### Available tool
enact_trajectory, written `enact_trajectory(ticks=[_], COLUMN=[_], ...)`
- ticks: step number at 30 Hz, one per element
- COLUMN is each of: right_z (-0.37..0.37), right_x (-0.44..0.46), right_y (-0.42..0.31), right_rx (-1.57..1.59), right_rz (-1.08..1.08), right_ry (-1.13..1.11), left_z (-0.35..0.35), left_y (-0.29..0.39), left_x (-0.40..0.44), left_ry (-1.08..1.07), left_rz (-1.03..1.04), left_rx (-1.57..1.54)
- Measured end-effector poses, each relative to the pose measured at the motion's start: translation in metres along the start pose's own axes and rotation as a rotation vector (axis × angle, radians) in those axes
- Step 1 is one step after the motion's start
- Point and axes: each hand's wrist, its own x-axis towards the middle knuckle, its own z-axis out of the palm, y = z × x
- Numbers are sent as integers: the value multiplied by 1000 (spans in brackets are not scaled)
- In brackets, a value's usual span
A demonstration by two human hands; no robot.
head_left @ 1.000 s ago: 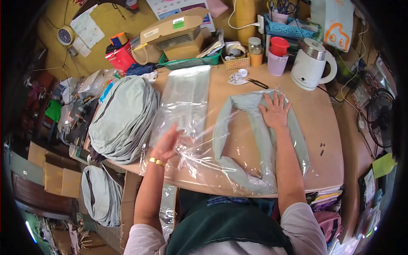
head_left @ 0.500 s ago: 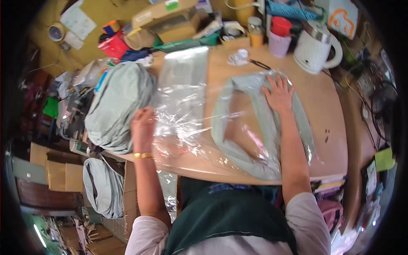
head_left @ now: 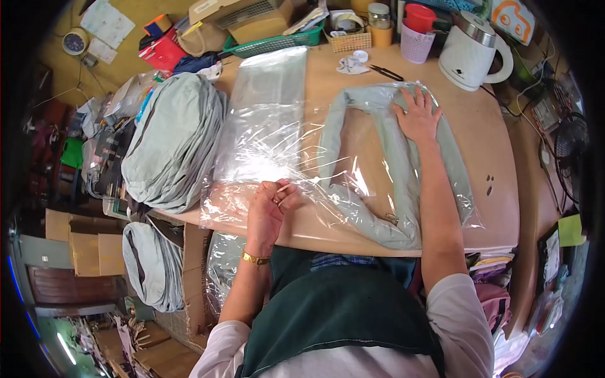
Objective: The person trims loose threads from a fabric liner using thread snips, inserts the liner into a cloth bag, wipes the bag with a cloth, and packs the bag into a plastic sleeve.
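Observation:
A loop of padded grey fabric lies flat inside a clear plastic bag on the table. My right hand rests on the bag's upper right part, fingers spread, pressing over the fabric. My left hand is closed in a pinch just left of the bag, over crinkled clear plastic. A small whitish edge shows at its fingertips, but I cannot make out what it is. Left of the bag lie flat clear plastic sleeves, their near end under glare.
A pile of folded grey fabric sits at the table's left edge. Along the back are a green basket, black snips, a lilac cup and a white kettle. More grey fabric is in a carton below left.
My left hand has moved right, from beside the fabric pile to near the bag, still pinched. My right hand stays on the bag. The view has shifted slightly.

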Motion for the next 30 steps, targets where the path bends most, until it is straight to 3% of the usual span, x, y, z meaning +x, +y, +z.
enact_trajectory(ticks=[3,5,6,9,10,11,13,14,16,18,19,21,23,24,26,28,30], right_z=[1,0,-1,-3,-4,-4,-4,-5,-15,-33,-30,-17,-6,-9,-42,-30,-33], right_x=[2,3,2,2,4,4,4,7,15,26,28,19,1,-9,-26,-13,-20], right_y=[-2,-2,-3,-3,-4,-4,-4,-3,-2,13,26,47,48,49,31,37,30], right_rx=[-34,-33,-40,-48,-49,-51,-55,-40,-22,81,81,95,56,10,-61,9,133], right_rz=[10,11,20,18,21,24,28,33,41,-16,-11,-176,-151,-133,-97,-230,-321], right_ry=[-6,-11,-16,-34,-25,-39,-54,-114,-169,-455,-445,-315,-164,-23,84,260,195], left_z=[16,18,5,12,19,25,48,50,49,43,33,2,-9,-39,-79,-89,-102], left_y=[-7,-10,-18,-36,-35,-35,-27,-34,-34,-32,-29,-21,-6,-7,6,10,12], left_x=[-6,0,13,27,24,22,13,19,27,27,24,12,-7,-9,-22,-33,-35], left_ry=[120,18,-158,-183,-178,-183,-222,-235,-207,-110,-119,-9,287,271,125,274,313], left_rz=[42,74,46,98,240,245,33,26,35,74,79,140,90,146,57,80,244], left_rx=[62,507,547,754,905,903,482,256,243,249,248,307,191,137,-5,56,236])
